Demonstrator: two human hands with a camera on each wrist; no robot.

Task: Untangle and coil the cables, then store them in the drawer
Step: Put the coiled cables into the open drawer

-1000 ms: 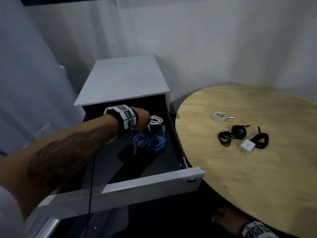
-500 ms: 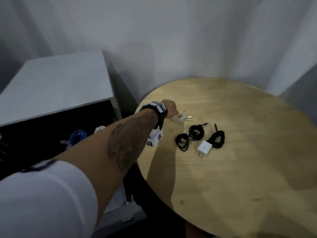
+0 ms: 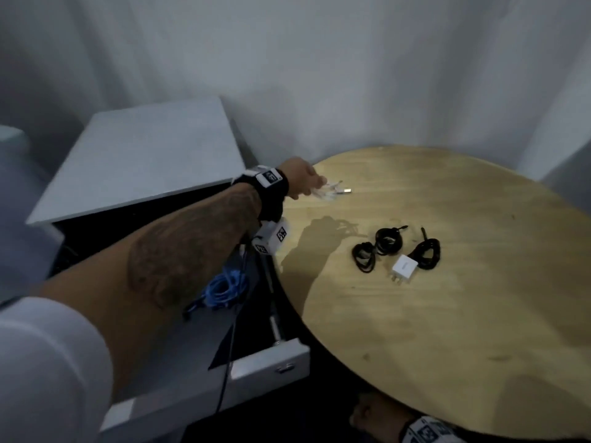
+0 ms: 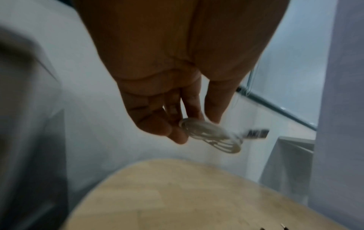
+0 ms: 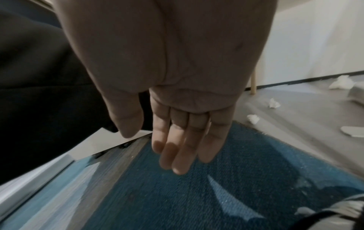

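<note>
My left hand [image 3: 303, 182] [image 4: 189, 124] pinches a coiled white cable [image 3: 329, 191] [image 4: 212, 137] and holds it lifted above the left edge of the round wooden table [image 3: 447, 330]. Three coiled black cables lie on the table: one [image 3: 363, 259], a second [image 3: 388, 239] and a third [image 3: 427, 254]. The white drawer [image 3: 268, 362] stands pulled out at the left, with a coiled blue cable [image 3: 224, 287] inside. My right hand [image 3: 367, 414] [image 5: 185, 140] hangs below the table's near edge, fingers straight and empty.
A white charger plug [image 3: 403, 268] lies between the black cables. The white cabinet top [image 3: 144, 161] is behind the drawer. A blue rug [image 5: 197, 194] and scraps of white paper [image 5: 273, 103] are on the floor under the table.
My left hand left the drawer, reached to the table, took hold of the white cable there and lifted it. The head view swung right toward the table.
</note>
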